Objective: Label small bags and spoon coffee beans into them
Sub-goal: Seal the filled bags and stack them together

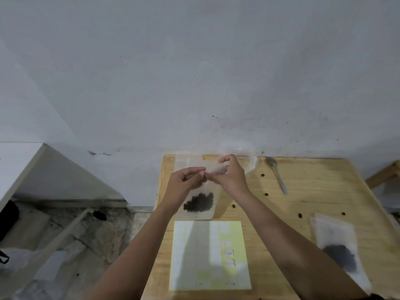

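Both hands meet at the upper part of 1 small clear bag (201, 211). The left hand (186, 180) has its fingers curled and its thumb and forefinger pinching the plastic. The right hand (231, 177) is also curled and pinches the plastic just beside the left fingertips. Straight below the fingers, 1 dark clump of coffee beans (199, 202) sits in the bottom of that bag.

Well to the right of the fingers and nearer the person, a 2nd bag (337, 245) with beans lies flat on the wooden table (313, 191). 1 metal spoon (278, 176) lies right of the right hand's fingers, apart from them. 5 loose beans (266, 194) are scattered between the spoon and the 2nd bag. Below the held bag lies 1 label sheet (207, 254), yellow and white, with 2 labels whose writing is too blurred to read.
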Motion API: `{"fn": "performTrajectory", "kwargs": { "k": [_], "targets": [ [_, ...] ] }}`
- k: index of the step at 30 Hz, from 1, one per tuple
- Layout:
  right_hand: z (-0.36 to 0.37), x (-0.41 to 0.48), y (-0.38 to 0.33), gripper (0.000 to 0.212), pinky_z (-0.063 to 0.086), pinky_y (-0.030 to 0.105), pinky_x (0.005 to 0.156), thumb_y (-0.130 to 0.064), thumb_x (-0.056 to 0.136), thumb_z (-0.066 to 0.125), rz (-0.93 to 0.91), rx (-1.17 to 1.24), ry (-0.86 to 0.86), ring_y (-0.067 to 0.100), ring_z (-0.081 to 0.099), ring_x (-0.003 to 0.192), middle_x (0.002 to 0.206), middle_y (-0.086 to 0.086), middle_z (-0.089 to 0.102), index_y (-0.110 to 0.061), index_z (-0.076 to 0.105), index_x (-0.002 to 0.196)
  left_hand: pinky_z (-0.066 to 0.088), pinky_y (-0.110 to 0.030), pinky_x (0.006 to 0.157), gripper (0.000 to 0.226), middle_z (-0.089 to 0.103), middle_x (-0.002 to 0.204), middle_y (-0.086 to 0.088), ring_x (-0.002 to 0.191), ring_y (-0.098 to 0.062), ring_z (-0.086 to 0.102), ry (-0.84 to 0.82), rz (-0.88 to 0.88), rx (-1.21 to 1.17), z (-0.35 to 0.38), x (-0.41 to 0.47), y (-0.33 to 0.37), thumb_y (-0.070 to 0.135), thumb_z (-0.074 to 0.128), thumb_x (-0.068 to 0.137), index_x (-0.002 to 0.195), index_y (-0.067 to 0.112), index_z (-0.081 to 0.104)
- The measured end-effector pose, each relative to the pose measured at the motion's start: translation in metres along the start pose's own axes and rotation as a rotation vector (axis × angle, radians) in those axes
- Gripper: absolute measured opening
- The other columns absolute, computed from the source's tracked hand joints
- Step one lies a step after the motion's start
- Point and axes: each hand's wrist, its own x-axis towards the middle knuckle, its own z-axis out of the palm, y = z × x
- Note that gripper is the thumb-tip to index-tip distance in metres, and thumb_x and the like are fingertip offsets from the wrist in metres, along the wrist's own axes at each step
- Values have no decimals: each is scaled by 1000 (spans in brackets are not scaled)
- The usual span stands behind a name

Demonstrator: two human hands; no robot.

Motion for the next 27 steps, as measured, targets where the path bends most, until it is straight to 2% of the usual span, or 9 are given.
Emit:
{"fn": "performTrajectory", "kwargs": {
  "k": [5,8,13,17,19,21,23,25,27],
  "targets": [
    [-8,15,1,59,49,33,69,-30,61,87,-29,-40,-16,20,54,83,84,1,47,-20,45,101,53,-18,67,20,75,80,-4,73,-13,70,77,-17,-31,13,16,-2,3,67,81,101,0,69],
    [-8,29,0,54,43,20,63,-20,68,82,-93,6,-39,18,55,80,82,-4,50,-23,42,104,53,-17,64,16,73,72,0,66,-9,68,167,-15,-16,18,32,1,-2,66,81,97,1,70],
    [5,46,12,56,51,20,72,-2,79,69,-135,113,-90,15,61,91,106,-8,51,-25,31,112,55,-21,67,17,68,83,-9,73,-17,63,310,-11,-22,1,62,9,-2,62,84,94,9,71],
    [20,63,30,34,51,24,74,-6,80,70,-37,100,-206,20,62,88,100,3,57,-24,44,93,56,-22,69,23,62,104,-14,83,-20,64,292,-43,-68,-20,84,5,-1,59,88,107,10,64],
    [27,73,36,29,52,23,72,-4,80,70,22,130,-180,17,62,84,96,6,59,-19,47,92,57,-26,73,31,55,112,-15,85,-23,64,306,-68,30,-29,96,-4,4,61,88,117,14,57],
    [34,81,41,29,52,27,73,-1,80,69,74,132,-139,15,61,81,88,2,59,-14,48,95,55,-29,77,44,48,115,-12,82,-19,59,353,-116,249,-36,102,-15,9,64,87,126,18,48],
    [39,87,47,27,51,27,75,0,79,69,89,95,-107,13,60,79,82,-2,59,-13,50,92,49,-25,76,56,46,118,-7,87,-17,54,384,-149,390,-41,103,-26,10,66,85,134,18,40],
    [44,88,54,24,48,16,70,-1,78,69,76,36,-81,9,59,76,79,-4,59,-14,51,84,43,-20,79,64,43,126,-2,101,-14,50,362,-149,473,-42,101,-38,9,66,83,139,16,35],
    [49,88,61,26,43,8,62,-3,78,69,56,-14,-43,6,56,72,75,-7,57,-19,50,74,41,-26,95,70,36,140,-2,121,-17,42,333,-161,539,-43,100,-51,13,67,83,142,16,30]
  ]
}}
